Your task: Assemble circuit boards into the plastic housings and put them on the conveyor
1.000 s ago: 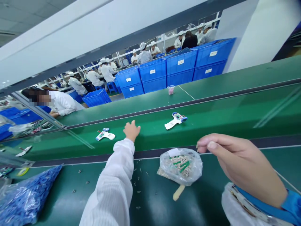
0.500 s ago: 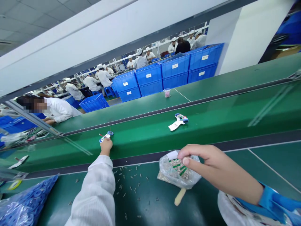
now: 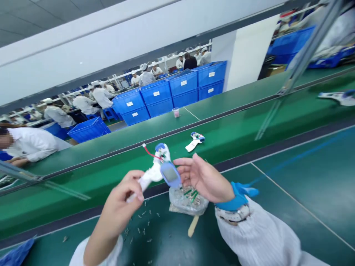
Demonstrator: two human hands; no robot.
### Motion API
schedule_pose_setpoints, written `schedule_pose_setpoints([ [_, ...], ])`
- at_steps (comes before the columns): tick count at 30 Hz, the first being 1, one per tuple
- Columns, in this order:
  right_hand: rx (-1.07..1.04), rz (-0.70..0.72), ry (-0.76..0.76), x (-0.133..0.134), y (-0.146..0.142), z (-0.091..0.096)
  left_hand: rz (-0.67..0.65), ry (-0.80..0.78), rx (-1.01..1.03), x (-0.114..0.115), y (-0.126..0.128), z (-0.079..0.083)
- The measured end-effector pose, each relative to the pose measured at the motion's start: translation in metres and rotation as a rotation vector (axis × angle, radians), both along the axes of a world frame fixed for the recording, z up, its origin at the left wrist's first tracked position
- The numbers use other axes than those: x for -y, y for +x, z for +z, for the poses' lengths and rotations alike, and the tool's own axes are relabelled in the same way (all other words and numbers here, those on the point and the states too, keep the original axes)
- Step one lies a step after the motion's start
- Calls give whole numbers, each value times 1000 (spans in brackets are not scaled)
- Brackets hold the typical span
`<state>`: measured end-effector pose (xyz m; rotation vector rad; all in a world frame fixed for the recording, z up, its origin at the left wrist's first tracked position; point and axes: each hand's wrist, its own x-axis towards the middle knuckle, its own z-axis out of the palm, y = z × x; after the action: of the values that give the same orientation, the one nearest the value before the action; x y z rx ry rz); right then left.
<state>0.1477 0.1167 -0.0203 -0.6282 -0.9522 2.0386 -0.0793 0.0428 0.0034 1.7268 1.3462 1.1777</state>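
My left hand [image 3: 123,199] grips the white handle of a gun-shaped thermometer housing [image 3: 151,175], held up over the near edge of the green belt. Its blue-framed display [image 3: 170,173] hangs at the right side, and a red lead with a white plug sticks out to the left. Green and red wiring shows inside. Beside the display is my right hand [image 3: 201,177], palm turned inward and fingers apart; whether the fingertips touch the frame I cannot tell. Below it stands a clear plastic bag [image 3: 177,205] of small metal parts with green strips, partly covered by the hand.
Another thermometer housing [image 3: 195,140] lies on the belt [image 3: 235,136], and one more [image 3: 340,97] is at far right. Small metal parts [image 3: 141,231] are scattered on the bench. A pale stick [image 3: 193,226] pokes from under the bag. Blue crates [image 3: 156,99] stand beyond.
My left hand has lifted the thermometer housing off the belt and brought it nearer, to the right. My right hand has moved from above the bag to beside the display. The view has swung right.
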Motion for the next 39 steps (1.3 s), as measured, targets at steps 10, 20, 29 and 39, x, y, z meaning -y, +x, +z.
schedule_pose_setpoints([
  [10, -236, -37, -97, 14, -3, 8, -70, 691, -819, 14, 58, -13],
  [20, 66, -95, -48, 13, -7, 6, -176, 1077, -994, 1, 87, -5],
  [29, 125, 63, 41, 18, -7, 11, 210, 166, 731, 12, 93, -29],
  [39, 383, -264, 805, 35, 8, 25, 163, 16, 776, 15, 100, -31],
])
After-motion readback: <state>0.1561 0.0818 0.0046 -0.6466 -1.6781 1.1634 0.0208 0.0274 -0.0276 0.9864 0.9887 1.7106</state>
